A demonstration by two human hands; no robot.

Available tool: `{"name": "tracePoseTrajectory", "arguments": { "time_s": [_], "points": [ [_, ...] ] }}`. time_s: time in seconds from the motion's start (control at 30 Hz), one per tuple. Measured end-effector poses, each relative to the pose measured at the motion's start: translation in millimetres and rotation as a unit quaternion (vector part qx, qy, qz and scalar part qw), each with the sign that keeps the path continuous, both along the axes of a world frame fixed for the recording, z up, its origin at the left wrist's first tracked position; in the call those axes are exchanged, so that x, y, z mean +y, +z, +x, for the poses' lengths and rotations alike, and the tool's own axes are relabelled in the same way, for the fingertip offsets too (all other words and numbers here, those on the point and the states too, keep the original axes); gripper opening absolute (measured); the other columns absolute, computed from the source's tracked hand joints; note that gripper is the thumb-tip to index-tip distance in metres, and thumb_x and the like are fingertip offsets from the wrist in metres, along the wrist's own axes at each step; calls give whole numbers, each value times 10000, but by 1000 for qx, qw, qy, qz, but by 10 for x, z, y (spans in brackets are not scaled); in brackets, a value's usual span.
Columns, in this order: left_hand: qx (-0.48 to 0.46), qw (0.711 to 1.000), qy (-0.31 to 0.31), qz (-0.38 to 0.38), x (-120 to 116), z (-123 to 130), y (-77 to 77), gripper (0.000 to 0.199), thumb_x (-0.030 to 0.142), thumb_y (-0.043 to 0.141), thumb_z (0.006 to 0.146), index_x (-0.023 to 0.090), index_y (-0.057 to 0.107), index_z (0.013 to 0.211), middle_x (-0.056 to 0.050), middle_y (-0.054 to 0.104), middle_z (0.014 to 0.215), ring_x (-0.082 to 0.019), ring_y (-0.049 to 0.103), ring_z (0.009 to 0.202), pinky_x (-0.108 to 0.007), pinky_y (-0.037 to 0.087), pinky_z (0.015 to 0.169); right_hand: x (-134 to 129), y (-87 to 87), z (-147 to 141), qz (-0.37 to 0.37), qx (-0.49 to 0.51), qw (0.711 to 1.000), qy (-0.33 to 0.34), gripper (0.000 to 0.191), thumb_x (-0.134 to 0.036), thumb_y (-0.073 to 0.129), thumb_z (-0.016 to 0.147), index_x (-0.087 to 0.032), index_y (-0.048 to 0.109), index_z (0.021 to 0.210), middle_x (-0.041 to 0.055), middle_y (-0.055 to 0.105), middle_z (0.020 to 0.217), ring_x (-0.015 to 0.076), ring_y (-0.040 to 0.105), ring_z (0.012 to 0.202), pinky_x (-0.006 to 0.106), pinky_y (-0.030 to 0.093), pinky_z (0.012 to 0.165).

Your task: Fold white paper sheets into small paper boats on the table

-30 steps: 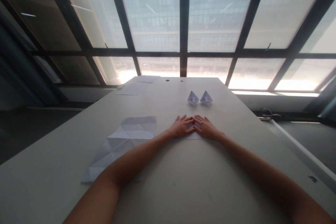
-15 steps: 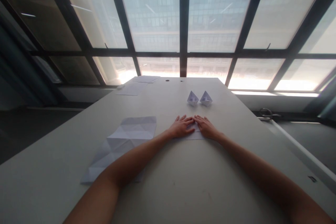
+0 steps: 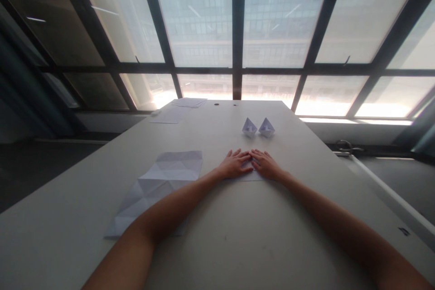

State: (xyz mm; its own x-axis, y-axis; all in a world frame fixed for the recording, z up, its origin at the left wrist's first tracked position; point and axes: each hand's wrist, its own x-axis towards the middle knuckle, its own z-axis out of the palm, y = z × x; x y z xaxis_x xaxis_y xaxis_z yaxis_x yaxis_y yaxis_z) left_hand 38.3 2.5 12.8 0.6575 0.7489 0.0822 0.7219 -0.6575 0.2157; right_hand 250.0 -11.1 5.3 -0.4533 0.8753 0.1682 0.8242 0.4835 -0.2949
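A white folded paper [image 3: 247, 176] lies flat on the table, mostly covered by my hands. My left hand [image 3: 235, 164] rests on its left part, fingers spread. On its right part lies my right hand [image 3: 267, 164], palm down with the fingers stretched out. The fingertips of both hands meet near the paper's top. Beyond them stand two folded paper boats, one on the left [image 3: 249, 128] and one on the right [image 3: 267, 128]. A large creased sheet [image 3: 170, 166] lies to the left, partly hidden by my left forearm.
Several flat white sheets [image 3: 170, 114] lie at the far left of the white table [image 3: 217, 140]. Two small dark spots sit at its far edge. Large framed windows rise behind it. A dark looped object [image 3: 344, 146] is beyond the right edge.
The fingers of my right hand have shifted slightly downward on the folded paper. My left hand has barely moved.
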Motion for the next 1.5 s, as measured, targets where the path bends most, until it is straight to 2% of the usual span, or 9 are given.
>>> {"name": "tracePoseTrajectory", "arguments": {
  "time_s": [0.87,1.13,1.3,1.4,1.5],
  "points": [
    [-3,1000,5,-2,-22,8,20,660,695,412,923,416,320,1514,40,281,1613,-329,201,1488,-601,106,1185,-7,-7,-3,8,-1,1000,-3,536,-320,421,978,-197,412,1500,105,381,1566,229,298,1464,477,184,1197],
    [1,1000,2,-1,-4,1,13,676,713,408,914,405,332,1511,29,286,1612,-331,199,1487,-599,100,1183,28,-36,1,-2,14,1000,-9,523,-184,308,989,-215,420,1500,83,386,1565,198,298,1464,454,179,1199],
    [5,1000,4,-7,1,-2,12,690,727,386,913,396,334,1516,18,290,1611,-328,192,1491,-598,98,1182,39,-57,17,0,4,998,-58,614,-61,326,895,-201,464,1476,94,390,1562,214,299,1464,458,173,1199],
    [9,1000,4,-6,2,-5,10,683,727,372,917,390,349,1511,12,290,1611,-328,192,1491,-602,105,1179,38,-51,31,-4,0,995,-100,645,-33,346,842,-156,484,1460,116,398,1555,228,305,1460,451,179,1197],
    [10,1000,4,-4,2,-6,9,677,720,371,921,383,361,1508,7,292,1610,-327,197,1490,-603,114,1178,41,-47,38,-6,-4,994,-109,649,-30,358,831,-148,488,1455,117,397,1556,223,309,1457,431,180,1198]
  ]
}}
